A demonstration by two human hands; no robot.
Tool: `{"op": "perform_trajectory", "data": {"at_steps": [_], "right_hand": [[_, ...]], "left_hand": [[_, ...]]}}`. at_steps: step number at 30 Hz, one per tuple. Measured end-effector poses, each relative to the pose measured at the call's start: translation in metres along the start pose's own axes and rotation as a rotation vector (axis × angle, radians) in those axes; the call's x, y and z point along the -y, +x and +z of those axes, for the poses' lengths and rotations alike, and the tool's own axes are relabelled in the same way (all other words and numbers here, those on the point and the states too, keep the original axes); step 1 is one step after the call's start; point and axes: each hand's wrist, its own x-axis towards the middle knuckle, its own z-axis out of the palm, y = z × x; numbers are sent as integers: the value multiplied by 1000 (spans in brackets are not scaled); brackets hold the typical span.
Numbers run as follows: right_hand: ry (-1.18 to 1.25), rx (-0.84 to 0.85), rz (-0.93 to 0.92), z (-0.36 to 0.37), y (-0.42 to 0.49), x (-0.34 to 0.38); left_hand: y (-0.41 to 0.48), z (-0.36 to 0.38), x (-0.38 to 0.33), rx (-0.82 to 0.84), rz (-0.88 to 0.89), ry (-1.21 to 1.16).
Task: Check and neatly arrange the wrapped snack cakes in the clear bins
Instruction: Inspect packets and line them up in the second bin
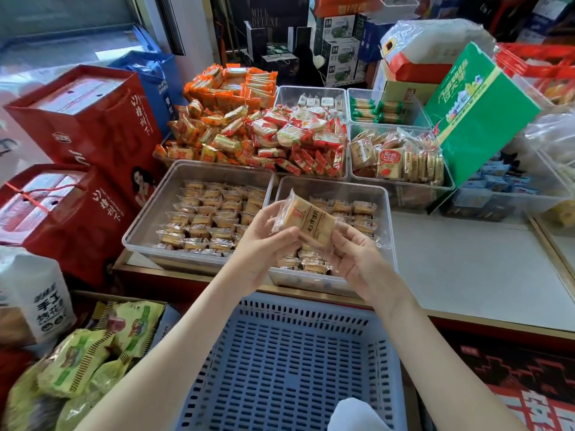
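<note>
A wrapped snack cake (306,219) in clear film with dark lettering is held up between both hands above the counter. My left hand (264,244) pinches its left edge and my right hand (351,259) grips its lower right corner. Below and behind it stand two clear bins. The left bin (149,213) holds neat rows of the same wrapped cakes (211,216). The right bin (384,197) holds several more cakes (354,213), partly hidden by my hands.
A blue slotted basket (289,362) sits under my forearms. Further clear bins with orange and red snack packs (258,135) fill the back of the counter. Red gift boxes (90,119) stand left, a green carton (476,113) right. White counter top (473,269) lies to the right.
</note>
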Motion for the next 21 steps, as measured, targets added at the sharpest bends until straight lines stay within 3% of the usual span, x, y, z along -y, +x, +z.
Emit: {"op": "perform_trajectory", "data": {"at_steps": [7, 10, 15, 19, 21], "right_hand": [[-303, -40, -74, -2, 33, -2], [-351, 9, -30, -4, 51, 3], [-684, 19, 75, -14, 95, 4], [-584, 1, 122, -15, 129, -5], [-476, -43, 107, -18, 143, -9]], "left_hand": [[32, -18, 1, -133, -59, 75], [51, -26, 1, -143, -67, 71], [86, -40, 4, -149, -76, 82], [108, -53, 14, -87, -73, 194], [118, -64, 23, -86, -34, 520]]}}
